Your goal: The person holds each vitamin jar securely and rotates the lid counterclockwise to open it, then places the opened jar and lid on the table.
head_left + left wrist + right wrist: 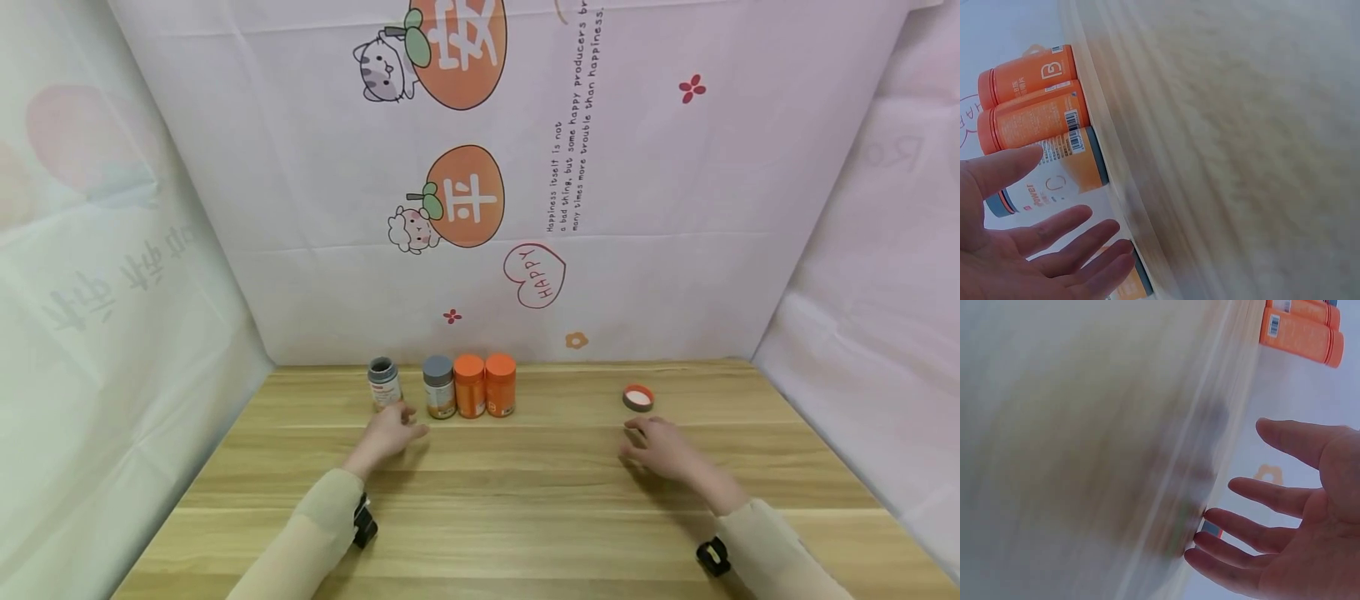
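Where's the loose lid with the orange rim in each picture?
Head: the loose lid is at right, just beyond the right hand.
Left wrist: not in it.
Right wrist: the loose lid is lower right of centre, partly hidden by fingers.
Shared landmark: the orange jars.

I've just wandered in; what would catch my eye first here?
Probably the two bright orange jars standing side by side at the back of the wood-grained table. Next, the open jar by the left hand, and the loose grey-and-orange lid lying just beyond the right hand.

Two orange jars [470,387]; two white-labelled jars [440,393]; one lid [638,398].
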`<state>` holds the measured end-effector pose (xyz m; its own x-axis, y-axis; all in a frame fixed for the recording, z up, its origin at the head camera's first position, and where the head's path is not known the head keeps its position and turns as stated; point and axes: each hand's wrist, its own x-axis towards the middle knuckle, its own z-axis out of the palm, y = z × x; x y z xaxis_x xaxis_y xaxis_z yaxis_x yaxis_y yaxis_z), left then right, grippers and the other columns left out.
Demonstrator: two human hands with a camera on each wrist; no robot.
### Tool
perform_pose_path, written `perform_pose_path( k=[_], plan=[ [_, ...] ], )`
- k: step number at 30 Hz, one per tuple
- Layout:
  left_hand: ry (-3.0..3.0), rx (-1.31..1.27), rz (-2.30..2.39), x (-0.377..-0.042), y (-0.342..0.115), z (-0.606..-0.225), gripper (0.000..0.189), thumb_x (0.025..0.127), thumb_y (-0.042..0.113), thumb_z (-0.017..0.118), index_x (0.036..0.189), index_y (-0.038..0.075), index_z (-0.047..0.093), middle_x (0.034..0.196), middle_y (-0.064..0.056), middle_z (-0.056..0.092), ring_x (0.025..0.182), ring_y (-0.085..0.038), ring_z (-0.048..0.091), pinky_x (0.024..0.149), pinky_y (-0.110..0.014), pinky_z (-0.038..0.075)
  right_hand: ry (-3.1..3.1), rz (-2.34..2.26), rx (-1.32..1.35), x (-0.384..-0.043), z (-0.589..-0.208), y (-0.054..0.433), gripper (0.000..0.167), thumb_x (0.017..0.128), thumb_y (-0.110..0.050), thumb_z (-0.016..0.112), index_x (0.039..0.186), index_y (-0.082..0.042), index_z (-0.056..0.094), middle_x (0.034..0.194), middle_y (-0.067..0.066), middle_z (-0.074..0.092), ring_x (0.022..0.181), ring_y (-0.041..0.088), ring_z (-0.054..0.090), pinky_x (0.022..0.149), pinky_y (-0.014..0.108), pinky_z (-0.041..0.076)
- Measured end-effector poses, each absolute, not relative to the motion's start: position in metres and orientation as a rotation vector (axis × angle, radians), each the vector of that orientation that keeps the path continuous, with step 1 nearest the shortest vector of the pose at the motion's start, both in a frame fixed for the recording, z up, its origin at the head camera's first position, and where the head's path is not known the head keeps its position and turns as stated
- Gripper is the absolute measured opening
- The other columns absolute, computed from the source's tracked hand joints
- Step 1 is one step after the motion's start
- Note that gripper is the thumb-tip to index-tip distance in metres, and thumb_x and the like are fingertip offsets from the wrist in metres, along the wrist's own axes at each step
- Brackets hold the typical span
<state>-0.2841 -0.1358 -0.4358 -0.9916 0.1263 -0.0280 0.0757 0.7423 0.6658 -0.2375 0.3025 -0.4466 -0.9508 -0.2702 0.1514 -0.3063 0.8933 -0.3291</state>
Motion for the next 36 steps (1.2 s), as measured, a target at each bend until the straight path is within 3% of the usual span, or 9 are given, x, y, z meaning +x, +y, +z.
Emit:
perform_pose_path(
  k=[24, 36],
  plan=[
    [2.877, 0.131, 1.196, -0.312, -0.115, -0.439, 0.058, 0.085, 0.028, 0.069, 0.129, -0.006, 0.050, 0.127, -0.027, 0.056, 0.115, -0.039, 0.055, 0.095, -0.049, 0.044, -3.020, 0.664, 0.443, -0.252, -0.442, 0.262, 0.050, 0.090, -0.029, 0.063, 0.126, 0.006, 0.054, 0.121, 0.026, 0.059, 0.112, 0.043, 0.055, 0.093, 0.055, 0.044],
    [2.880, 0.084, 1.269, -0.321, -0.106, -0.440, 0.054, 0.082, 0.031, 0.072, 0.120, -0.003, 0.054, 0.121, -0.023, 0.059, 0.112, -0.036, 0.056, 0.092, -0.048, 0.046, -2.995, 0.715, 0.450, -0.254, -0.442, 0.252, 0.047, 0.089, -0.025, 0.064, 0.124, 0.006, 0.055, 0.118, 0.027, 0.060, 0.108, 0.041, 0.057, 0.091, 0.052, 0.046]
  ],
)
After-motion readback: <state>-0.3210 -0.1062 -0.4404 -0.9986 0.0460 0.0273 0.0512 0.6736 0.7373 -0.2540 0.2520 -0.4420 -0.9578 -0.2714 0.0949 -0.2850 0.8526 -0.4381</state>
